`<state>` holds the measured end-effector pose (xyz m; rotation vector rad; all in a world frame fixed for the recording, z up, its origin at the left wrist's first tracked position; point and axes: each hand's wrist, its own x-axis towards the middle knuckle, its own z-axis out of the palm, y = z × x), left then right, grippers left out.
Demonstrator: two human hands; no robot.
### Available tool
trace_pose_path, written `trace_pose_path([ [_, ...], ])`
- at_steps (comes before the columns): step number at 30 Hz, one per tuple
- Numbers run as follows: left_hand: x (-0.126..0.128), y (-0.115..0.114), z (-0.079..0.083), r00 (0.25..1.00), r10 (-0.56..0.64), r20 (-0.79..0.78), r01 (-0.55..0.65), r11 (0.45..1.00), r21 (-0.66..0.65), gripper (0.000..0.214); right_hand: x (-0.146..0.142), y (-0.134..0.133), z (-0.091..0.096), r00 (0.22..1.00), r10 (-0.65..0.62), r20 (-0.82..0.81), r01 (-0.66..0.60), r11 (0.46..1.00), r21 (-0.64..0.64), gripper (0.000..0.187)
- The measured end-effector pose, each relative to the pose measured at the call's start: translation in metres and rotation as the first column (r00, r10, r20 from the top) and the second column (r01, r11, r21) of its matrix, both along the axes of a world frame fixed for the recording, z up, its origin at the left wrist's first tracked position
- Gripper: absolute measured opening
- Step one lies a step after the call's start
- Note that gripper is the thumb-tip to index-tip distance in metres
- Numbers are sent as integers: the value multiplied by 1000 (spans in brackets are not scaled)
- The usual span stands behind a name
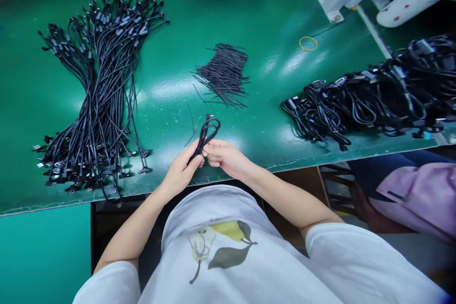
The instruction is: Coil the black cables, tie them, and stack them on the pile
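- The small coiled black cable (208,133) is held just over the near edge of the glossy green table (270,118), pinched at its lower end, probably so the loops stay gathered.
- The left hand (181,171) grips that neck between thumb and fingers; the right hand (224,156) closes its fingertips on the same spot.
- A loose heap of thin black tie strips (223,73) lies straight ahead, near.
- A fanned bundle of straight black cables (99,95) lies left and a tangled pile of coiled black cables (374,99) right — the bare green between gives the hands room.
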<state>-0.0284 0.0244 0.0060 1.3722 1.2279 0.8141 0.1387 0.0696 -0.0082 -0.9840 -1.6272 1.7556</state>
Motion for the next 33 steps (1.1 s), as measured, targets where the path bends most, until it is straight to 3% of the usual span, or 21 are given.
trace_pose_path([
  [3,-7,3,2,972,-77,-224,117,979,169,43,14,18,-1,998,-58,-38,51,985,-165,42],
  [5,-12,6,4,888,-130,-441,267,927,263,41,29,32,4,996,-84,-15,81,990,-119,47],
  [7,-16,9,4,759,-141,-635,405,867,291,44,39,39,13,994,83,69,-83,997,4,48],
  [9,-18,11,4,696,-106,-710,443,842,308,44,41,34,21,921,272,278,-318,939,135,47],
  [11,-22,13,4,754,-48,-655,371,854,365,38,34,21,23,813,218,539,-423,858,291,51],
  [13,-28,13,4,872,33,-488,192,894,404,46,26,6,19,725,3,688,-441,770,461,46],
  [16,-36,9,4,980,118,-160,-76,966,248,71,20,-8,8,653,-226,723,-479,616,625,42],
  [19,-37,5,2,991,113,73,-115,993,25,56,20,-11,1,662,-329,674,-493,486,722,42],
  [21,-35,5,2,981,134,137,-133,991,-17,48,20,-12,2,673,-363,644,-491,432,756,43],
  [23,-33,5,4,974,169,148,-168,986,-18,47,19,-14,5,671,-379,637,-480,433,763,48],
  [26,-30,6,8,973,178,145,-176,984,-27,48,16,-15,9,654,-341,675,-489,491,721,53],
  [29,-28,6,11,973,174,152,-171,985,-28,47,15,-13,7,658,-277,700,-491,547,678,37],
  [33,-28,2,16,982,130,140,-132,991,1,48,16,-11,1,768,-162,620,-415,611,674,25],
])
